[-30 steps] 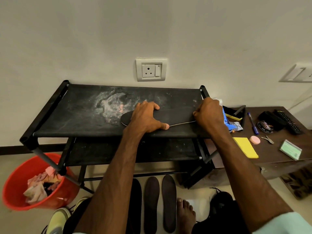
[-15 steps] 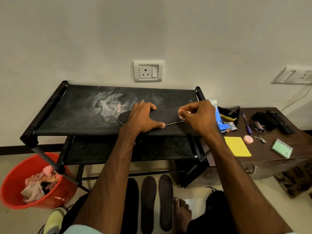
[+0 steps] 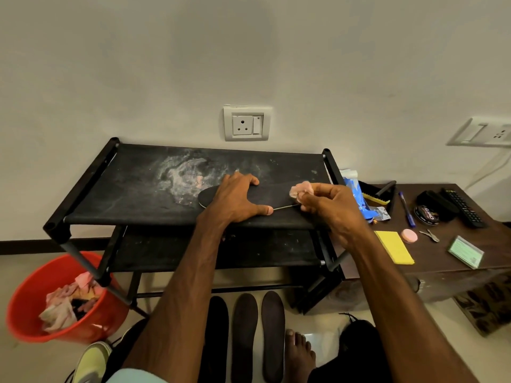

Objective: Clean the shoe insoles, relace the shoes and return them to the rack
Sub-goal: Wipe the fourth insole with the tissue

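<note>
Insole (image 3: 208, 195) flat on the rack (image 3: 124, 189) mid-frame, your left hand (image 3: 235, 200) spread pressing it, your right hand (image 3: 331, 210) pinching a pink wad (image 3: 301, 188)

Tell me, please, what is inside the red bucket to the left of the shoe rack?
Inside the red bucket lie crumpled pink and pale tissues with a dark scrap among them. They cover its bottom, so anything beneath cannot be seen.

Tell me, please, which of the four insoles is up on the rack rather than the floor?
The insole under the left hand, flat on the rack's top shelf; the other three insoles lie side by side on the floor.
</note>
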